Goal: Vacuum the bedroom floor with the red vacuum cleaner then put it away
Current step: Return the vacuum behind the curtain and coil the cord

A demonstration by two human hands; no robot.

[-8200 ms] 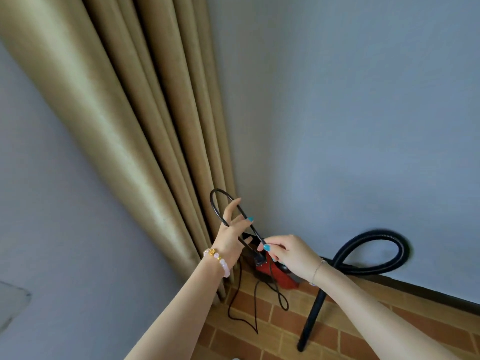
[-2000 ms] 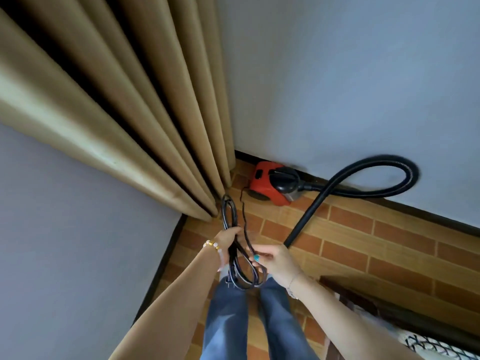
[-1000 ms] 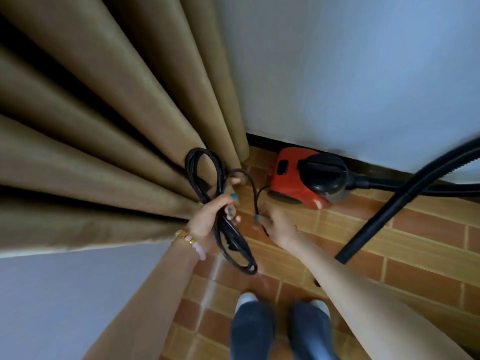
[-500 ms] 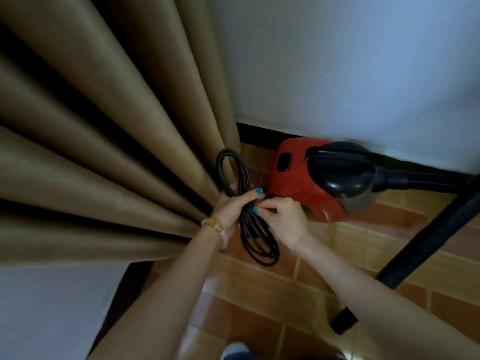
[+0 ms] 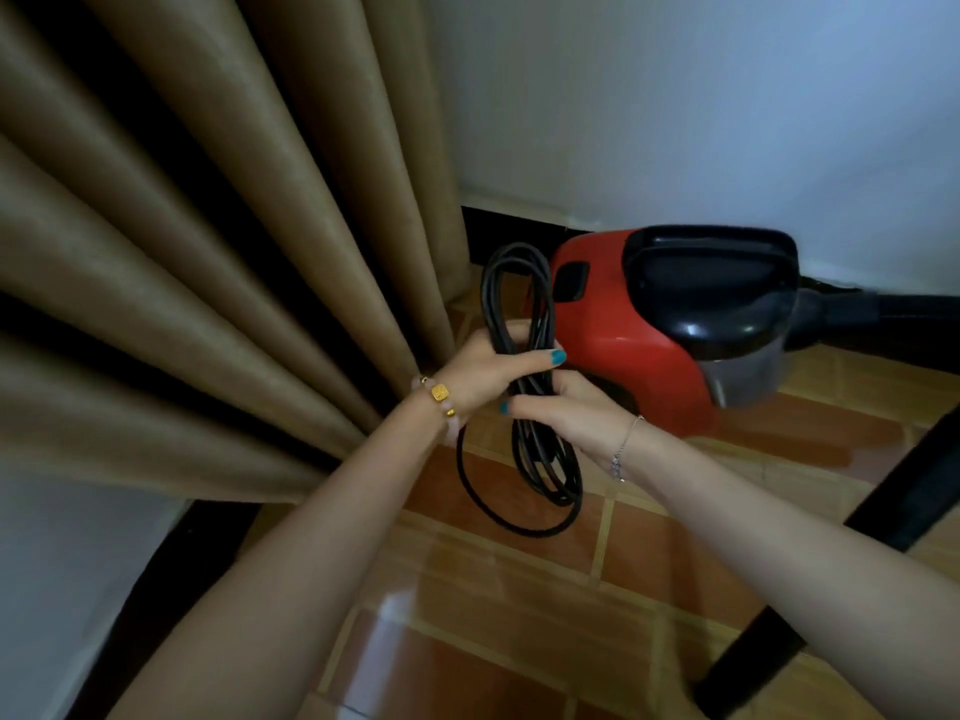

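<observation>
Looking down on a red plastic canister vacuum cleaner [image 5: 618,350] with a glossy black top, sitting on the orange-brown tiled floor [image 5: 519,589] against the far white wall [image 5: 675,96], right of centre. Holding a black power cord [image 5: 540,454], wound into long loops, just left of the red body, with the upper loops standing beside it and the lower loops hanging toward the tiles. Gripping the middle of the bundle with the left hand [image 5: 488,366], laying the thumb across the strands and curling the fingers behind. Clasping the same bundle just beneath with the right hand [image 5: 571,413], closing it round the strands and touching the left. Wearing a beaded bracelet [image 5: 441,397] on the left wrist and a thin silver chain [image 5: 623,444] on the right. Running right from the vacuum along the wall, a black hose [image 5: 883,314]; slanting across the near right, a black tube [image 5: 914,491]. Hanging at the left, a tan pleated curtain [image 5: 234,252].
</observation>
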